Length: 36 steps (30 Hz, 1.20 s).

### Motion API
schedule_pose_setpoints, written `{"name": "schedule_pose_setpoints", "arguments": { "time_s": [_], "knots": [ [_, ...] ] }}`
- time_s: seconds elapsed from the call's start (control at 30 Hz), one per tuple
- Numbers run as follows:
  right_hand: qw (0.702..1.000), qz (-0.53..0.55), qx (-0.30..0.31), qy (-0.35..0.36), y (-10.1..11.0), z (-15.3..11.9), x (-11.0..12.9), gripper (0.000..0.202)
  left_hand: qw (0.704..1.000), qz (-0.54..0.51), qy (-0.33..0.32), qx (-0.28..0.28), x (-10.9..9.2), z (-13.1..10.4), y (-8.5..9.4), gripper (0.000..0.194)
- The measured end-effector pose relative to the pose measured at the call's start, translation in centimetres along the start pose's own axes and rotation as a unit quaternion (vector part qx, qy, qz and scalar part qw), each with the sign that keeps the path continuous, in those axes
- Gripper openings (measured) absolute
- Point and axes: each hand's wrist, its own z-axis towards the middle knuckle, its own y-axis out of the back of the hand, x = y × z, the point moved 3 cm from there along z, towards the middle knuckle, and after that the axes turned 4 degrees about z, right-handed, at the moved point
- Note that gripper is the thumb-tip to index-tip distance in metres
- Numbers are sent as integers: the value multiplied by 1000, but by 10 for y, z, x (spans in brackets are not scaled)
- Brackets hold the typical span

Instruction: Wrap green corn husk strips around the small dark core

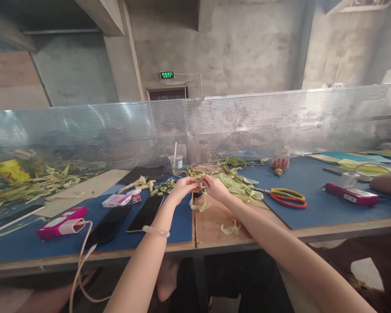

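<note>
My left hand (184, 188) and my right hand (214, 187) meet over the middle of the table, fingertips pinched together. Between them is a pale dried leaf strip (200, 206), which curls down below the fingers. A small dark and orange bit shows there too, too small to name. Right behind and beside my right hand spreads a heap of pale green dried leaves (239, 184). Left of my left hand lies a pile of small green knotted pieces (163, 187), with braided pale pieces (138, 184) beyond it. A loose leaf scrap (231, 228) rests on the brown board (211, 230).
Scissors (286, 198) with red and yellow handles lie to the right, near a glue bottle (280, 161). Two phones (146, 213), a magenta device (63, 222) and a cable (81, 256) are at left. A plastic cup (176, 163) stands before the perforated metal screen (215, 126).
</note>
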Motion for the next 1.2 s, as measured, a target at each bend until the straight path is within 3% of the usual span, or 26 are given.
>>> {"name": "schedule_pose_setpoints", "arguments": {
  "time_s": [0.2,0.4,0.97,1.2],
  "knots": [
    [1000,-1,-14,0,0,-2,8,26,1000,-6,4,-20,0,1,1,20],
    [1000,-22,17,5,-3,-6,12,26,998,-28,-18,-58,-1,3,4,22],
    [996,6,16,82,-9,-1,8,18,998,-48,-7,-42,2,1,4,21],
    [997,34,34,54,-4,0,12,22,997,-75,-10,-23,1,0,2,19]
  ]
}}
